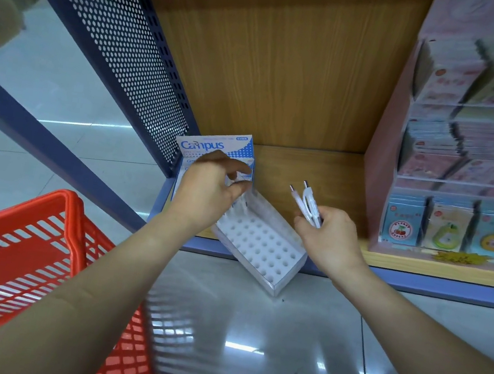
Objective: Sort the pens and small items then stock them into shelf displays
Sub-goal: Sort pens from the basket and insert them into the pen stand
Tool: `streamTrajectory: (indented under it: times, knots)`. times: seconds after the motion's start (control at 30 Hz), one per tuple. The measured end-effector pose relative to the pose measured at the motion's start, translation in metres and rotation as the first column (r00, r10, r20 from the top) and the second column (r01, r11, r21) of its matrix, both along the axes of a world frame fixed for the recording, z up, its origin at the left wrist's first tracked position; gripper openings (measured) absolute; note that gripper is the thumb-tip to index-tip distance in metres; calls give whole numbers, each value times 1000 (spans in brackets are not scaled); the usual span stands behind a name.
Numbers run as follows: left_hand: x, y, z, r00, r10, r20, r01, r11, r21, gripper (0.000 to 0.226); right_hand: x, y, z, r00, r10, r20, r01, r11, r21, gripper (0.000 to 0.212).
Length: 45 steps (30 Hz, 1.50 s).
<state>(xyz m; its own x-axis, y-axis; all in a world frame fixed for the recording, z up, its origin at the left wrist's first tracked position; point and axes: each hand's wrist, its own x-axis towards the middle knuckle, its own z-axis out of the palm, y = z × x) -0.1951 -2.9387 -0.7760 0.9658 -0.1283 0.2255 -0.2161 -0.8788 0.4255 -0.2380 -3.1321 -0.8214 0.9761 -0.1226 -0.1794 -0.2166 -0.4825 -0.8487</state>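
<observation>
Tray [265, 248] overhangs shelf edge [420, 266], rt hand [333, 239] gripping pens [309, 204].

The wooden shelf [321, 179] lies bare between the white pen display box [262, 247] and the pink card rack [454, 174], leaving an open way in from the front. The perforated blue side panel [125, 48] walls off the left, the rack the right. The box overhangs the shelf edge; a red basket [32, 266] fills the floor at lower left.

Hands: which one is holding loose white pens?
The right hand: it grips a small bunch of white pens, tips up. The left hand is at the back of the white pen display tray.
</observation>
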Motion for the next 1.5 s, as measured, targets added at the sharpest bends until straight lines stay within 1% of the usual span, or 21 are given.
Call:
streamTrajectory:
  times: [0.07, 0.13, 0.2, 0.27, 0.3, 0.37, 0.4, 0.47, 0.57, 0.63, 0.73, 0.8, 0.9, 0.97, 1.0, 1.07, 1.17, 1.23, 1.3, 1.37, 1.5]
  knots:
    - [-5, -9, 10, 999, -22, -33, 19, 995, -94, 11, 2, 1, 8, 1000, 1, 22, -2, 1000, 19, 30]
    - [-9, -19, 17, 982, -59, -178, 15, 971, -238, 17, 2, 5, 16, 997, 49, 65, -54, 997, 64, 26]
    - [-13, -26, 23, 920, -123, -371, -67, 885, -460, 21, -1, 10, 22, 980, 146, 136, -154, 987, 53, 29]
    - [-16, -28, 25, 864, -175, -472, -186, 761, -622, 17, -3, 12, 23, 953, 232, 195, -243, 970, 31, 35]
    - [-17, -27, 26, 856, -180, -485, -222, 720, -658, 14, -3, 12, 24, 943, 265, 199, -280, 959, 50, 33]
    - [-16, -20, 28, 864, -164, -477, -255, 674, -693, 9, -4, 12, 24, 945, 302, 127, -323, 925, 198, 16]
    - [-15, -15, 29, 872, -145, -467, -266, 661, -701, 7, -3, 11, 24, 953, 296, 65, -302, 908, 289, 11]
    - [-14, -7, 31, 880, -108, -462, -296, 635, -713, 7, -2, 9, 23, 963, 268, -35, -230, 881, 415, 12]
    - [-16, 2, 33, 870, -134, -474, -311, 596, -740, 8, 0, 7, 23, 964, 249, -90, -172, 849, 499, 10]
    - [-18, 5, 32, 868, -149, -475, -302, 600, -741, 7, -2, 7, 24, 959, 260, -109, -173, 847, 502, 10]
    - [-17, 11, 36, 903, -72, -423, -286, 633, -719, 9, -3, 7, 27, 967, 203, -153, -130, 911, 390, 23]
    - [-13, 19, 39, 934, 38, -355, -276, 706, -652, 15, 0, 4, 28, 976, 103, -191, -40, 951, 308, 31]
    - [-9, 26, 39, 958, 141, -250, -234, 888, -396, 15, 6, -2, 28, 969, -4, -247, 85, 944, 319, 29]
    - [-11, 23, 34, 968, 133, -211, -184, 952, -245, 6, 7, -2, 25, 968, -26, -249, 115, 929, 351, 30]
    - [-13, 20, 31, 974, 126, -187, -160, 970, -182, 5, 7, 0, 23, 970, -22, -244, 111, 927, 358, 31]
    - [-15, 14, 25, 985, 105, -139, -117, 990, -83, 11, 6, 3, 19, 973, -3, -229, 86, 931, 354, 31]
    - [-16, 10, 21, 994, 74, -83, -74, 997, 0, 14, 5, 5, 16, 980, 26, -198, 53, 924, 379, 29]
    - [-15, 11, 21, 995, 79, -61, -77, 997, 28, 15, 3, 5, 19, 981, 40, -190, 46, 902, 429, 22]
    - [-13, 14, 22, 995, 90, -50, -88, 995, 48, 14, 1, 5, 21, 983, 56, -176, 28, 897, 441, 20]
    - [-12, 18, 22, 994, 100, -44, -97, 994, 57, 14, 0, 6, 21, 984, 54, -172, 25, 904, 427, 20]
    - [-13, 17, 18, 997, 67, -29, -64, 994, 84, 14, 1, 8, 19, 972, 38, -232, 65, 906, 419, 26]
